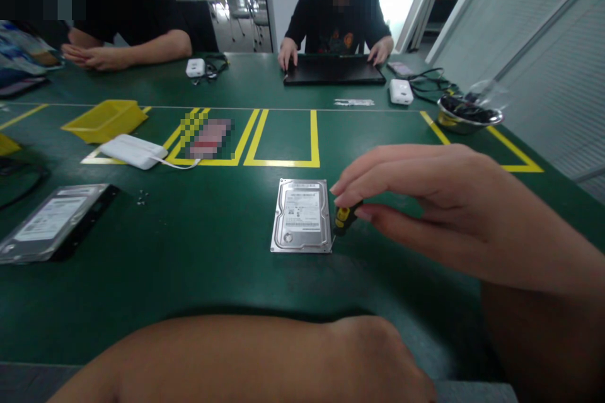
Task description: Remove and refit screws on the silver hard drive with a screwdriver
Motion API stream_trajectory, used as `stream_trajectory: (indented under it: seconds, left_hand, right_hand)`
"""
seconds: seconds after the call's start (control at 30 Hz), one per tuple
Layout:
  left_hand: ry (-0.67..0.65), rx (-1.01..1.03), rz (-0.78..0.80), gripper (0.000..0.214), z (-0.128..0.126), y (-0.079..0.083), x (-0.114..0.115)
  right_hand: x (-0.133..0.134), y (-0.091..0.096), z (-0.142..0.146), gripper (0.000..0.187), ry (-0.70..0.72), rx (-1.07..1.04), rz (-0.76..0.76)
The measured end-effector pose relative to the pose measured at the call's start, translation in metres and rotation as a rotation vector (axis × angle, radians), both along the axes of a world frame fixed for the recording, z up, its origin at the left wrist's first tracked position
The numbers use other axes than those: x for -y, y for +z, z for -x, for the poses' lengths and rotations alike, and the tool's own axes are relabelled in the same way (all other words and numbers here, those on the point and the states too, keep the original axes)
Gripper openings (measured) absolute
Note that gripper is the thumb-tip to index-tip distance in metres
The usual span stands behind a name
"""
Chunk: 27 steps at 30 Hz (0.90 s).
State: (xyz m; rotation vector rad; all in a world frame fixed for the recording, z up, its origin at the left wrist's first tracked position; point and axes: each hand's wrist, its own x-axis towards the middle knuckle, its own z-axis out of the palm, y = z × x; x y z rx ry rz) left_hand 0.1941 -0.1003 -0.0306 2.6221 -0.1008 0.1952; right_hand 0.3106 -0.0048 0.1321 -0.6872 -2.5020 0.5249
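Observation:
In the head view, a silver hard drive (302,214) lies flat on the green table, its labelled side up. My right hand (449,201) pinches a small black-and-yellow screwdriver (346,218) between thumb and fingers. The screwdriver leans, and its thin tip points down at the drive's near right corner; whether it touches a screw is too small to tell. My left forearm crosses the bottom of the view, with my left hand (378,352) at the table's near edge and its fingers hidden. Several tiny screws (142,197) lie left of the drive.
A second hard drive (54,220) sits at the left. Behind it are a yellow bin (106,119) and a white power bank (133,151) cabled to a phone (208,140). A metal bowl (470,116) stands at right. Two people sit opposite, one holding a black laptop (334,70).

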Motion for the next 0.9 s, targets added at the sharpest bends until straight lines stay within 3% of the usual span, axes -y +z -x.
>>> stream_trajectory:
  seconds: [0.2, 0.43, 0.9]
  left_hand:
    - [0.014, 0.048, -0.011, 0.015, 0.0002, -0.0027, 0.0009]
    - [-0.009, -0.036, -0.003, 0.019, -0.0001, 0.0038, -0.0019]
    - [0.002, 0.028, -0.001, 0.018, 0.0012, -0.0013, 0.0002]
  right_hand:
    - [0.0000, 0.0004, 0.0005, 0.015, 0.001, -0.006, 0.011]
    - [-0.0006, -0.0031, 0.0027, 0.007, -0.064, -0.002, -0.021]
    - [0.0000, -0.0006, -0.0042, 0.017, -0.021, 0.002, 0.041]
